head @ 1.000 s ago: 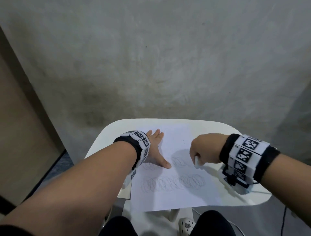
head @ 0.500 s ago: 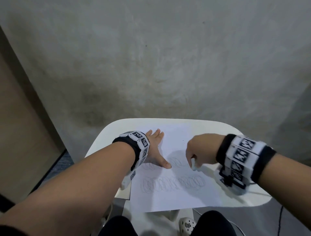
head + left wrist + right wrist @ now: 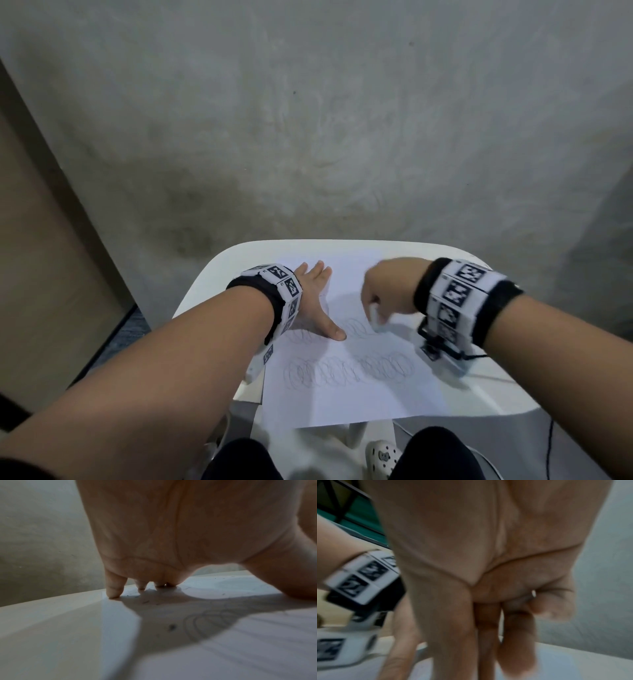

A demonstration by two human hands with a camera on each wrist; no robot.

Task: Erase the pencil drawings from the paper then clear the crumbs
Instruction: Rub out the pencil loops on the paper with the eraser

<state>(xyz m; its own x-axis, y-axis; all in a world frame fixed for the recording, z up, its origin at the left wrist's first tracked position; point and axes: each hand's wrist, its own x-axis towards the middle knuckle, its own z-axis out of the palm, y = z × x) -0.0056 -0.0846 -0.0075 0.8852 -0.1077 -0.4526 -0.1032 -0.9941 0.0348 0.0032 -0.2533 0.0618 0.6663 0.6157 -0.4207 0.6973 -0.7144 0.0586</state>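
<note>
A white sheet of paper (image 3: 342, 394) lies on a small white table (image 3: 212, 291). It carries two rows of pencil loops: a faint upper row (image 3: 356, 327) and a darker lower row (image 3: 346, 371). My left hand (image 3: 325, 301) lies flat on the sheet's left side, fingers straight and thumb out. My right hand (image 3: 375, 313) is curled round a white eraser (image 3: 376, 321) at the right end of the upper row, blurred with motion. In the left wrist view the fingertips (image 3: 114, 593) press the paper (image 3: 223, 649), with loops (image 3: 205, 622) and a dark crumb (image 3: 172, 626) nearby.
A grey concrete wall (image 3: 308, 137) rises right behind the table, and a wooden panel (image 3: 44, 257) stands at the left. The paper's near edge overhangs the table front. My knees and a white clog (image 3: 382, 459) are below. A black cable (image 3: 548, 445) hangs at the right.
My right hand has slid a little to the left along the upper row with the eraser. The left hand and the paper have stayed put.
</note>
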